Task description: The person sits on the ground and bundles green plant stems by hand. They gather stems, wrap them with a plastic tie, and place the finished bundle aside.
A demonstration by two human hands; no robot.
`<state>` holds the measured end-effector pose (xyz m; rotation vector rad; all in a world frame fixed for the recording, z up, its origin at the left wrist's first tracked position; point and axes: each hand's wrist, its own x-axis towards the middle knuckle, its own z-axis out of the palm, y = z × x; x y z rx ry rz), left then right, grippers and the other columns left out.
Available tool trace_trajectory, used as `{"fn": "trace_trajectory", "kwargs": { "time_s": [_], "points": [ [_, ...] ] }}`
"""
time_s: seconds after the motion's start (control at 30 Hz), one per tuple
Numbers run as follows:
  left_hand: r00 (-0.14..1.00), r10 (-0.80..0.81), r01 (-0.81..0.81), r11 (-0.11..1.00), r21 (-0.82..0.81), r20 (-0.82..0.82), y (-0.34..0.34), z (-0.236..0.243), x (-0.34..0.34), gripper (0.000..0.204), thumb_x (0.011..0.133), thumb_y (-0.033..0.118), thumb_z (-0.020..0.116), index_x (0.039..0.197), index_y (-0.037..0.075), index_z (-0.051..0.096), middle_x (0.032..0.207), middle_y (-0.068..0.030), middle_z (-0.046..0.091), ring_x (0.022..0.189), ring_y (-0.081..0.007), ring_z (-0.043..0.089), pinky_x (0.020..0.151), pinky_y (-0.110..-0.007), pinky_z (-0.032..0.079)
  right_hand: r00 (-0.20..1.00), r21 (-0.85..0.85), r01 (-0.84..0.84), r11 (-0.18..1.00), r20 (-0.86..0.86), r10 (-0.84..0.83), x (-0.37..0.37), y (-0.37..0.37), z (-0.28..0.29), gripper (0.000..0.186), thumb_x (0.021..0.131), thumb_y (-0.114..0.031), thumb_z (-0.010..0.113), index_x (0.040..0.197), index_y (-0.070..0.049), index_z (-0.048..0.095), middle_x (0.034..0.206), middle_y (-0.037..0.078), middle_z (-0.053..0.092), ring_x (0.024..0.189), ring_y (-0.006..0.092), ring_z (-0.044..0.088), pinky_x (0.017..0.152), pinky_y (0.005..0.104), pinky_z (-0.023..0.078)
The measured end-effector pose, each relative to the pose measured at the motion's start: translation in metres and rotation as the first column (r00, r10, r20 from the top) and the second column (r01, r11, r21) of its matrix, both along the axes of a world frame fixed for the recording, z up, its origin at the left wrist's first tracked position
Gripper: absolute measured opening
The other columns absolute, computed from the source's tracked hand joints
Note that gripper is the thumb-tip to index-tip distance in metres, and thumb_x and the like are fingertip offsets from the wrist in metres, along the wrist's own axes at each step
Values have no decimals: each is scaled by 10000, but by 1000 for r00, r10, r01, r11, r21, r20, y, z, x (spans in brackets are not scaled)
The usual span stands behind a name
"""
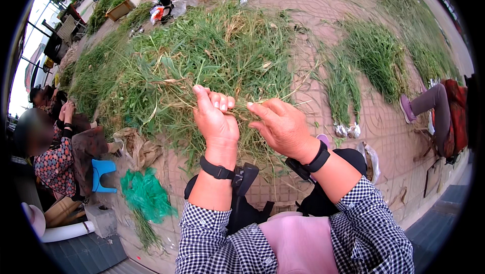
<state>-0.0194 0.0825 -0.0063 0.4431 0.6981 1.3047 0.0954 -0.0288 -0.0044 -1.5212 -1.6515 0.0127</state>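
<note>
My left hand (216, 120) is closed around a bunch of long green stalks (174, 103) that trail off to the left. My right hand (281, 125) pinches the same stalks just to the right of it, fingers curled on thin dry strands. Both hands hover in front of a big heap of cut green plants (202, 52) spread on the brick pavement (313, 16). Each wrist wears a black strap, and checked sleeves cover my forearms.
Bundled green stalks (343, 89) lie in rows to the right, with white bulbs at their ends. A person in patterned clothes (60, 153) sits at the left beside a blue stool (103, 173). Green netting (146, 195) lies by my left knee. Another person's legs (434, 110) show at right.
</note>
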Motion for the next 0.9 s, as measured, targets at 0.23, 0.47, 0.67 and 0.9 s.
{"fn": "trace_trajectory", "kwargs": {
  "time_s": [0.23,0.47,0.67,0.9],
  "points": [
    [996,-72,72,997,-15,44,-7,-2,4,319,1012,415,506,903,118,466,606,47,337,536,-88,344,548,-281,350,991,78,-77,994,115,68,8,5,-15,180,787,-59,656,954,-119,680,858,31,557,761,202,583,639,345,449],
    [999,-17,19,999,-50,41,9,-5,-5,341,1002,432,523,902,115,448,607,47,333,527,-88,348,524,-277,347,561,60,-496,866,-739,373,6,-7,-7,109,910,35,594,983,-20,653,942,50,684,813,115,633,749,262,521],
    [999,18,-17,999,-29,36,20,-5,-18,329,1004,420,519,875,124,460,594,51,309,509,-85,307,505,-268,303,560,-92,-564,821,-773,298,31,-26,11,112,948,-31,590,997,-23,690,930,30,692,829,90,621,740,242,505],
    [998,67,-67,998,-9,15,30,-3,-32,325,1010,412,511,870,124,457,581,46,302,492,-89,292,476,-264,286,506,-295,-840,455,-728,462,41,-42,7,107,941,-83,625,981,-27,707,932,28,705,853,79,628,736,257,507]
  ]
}}
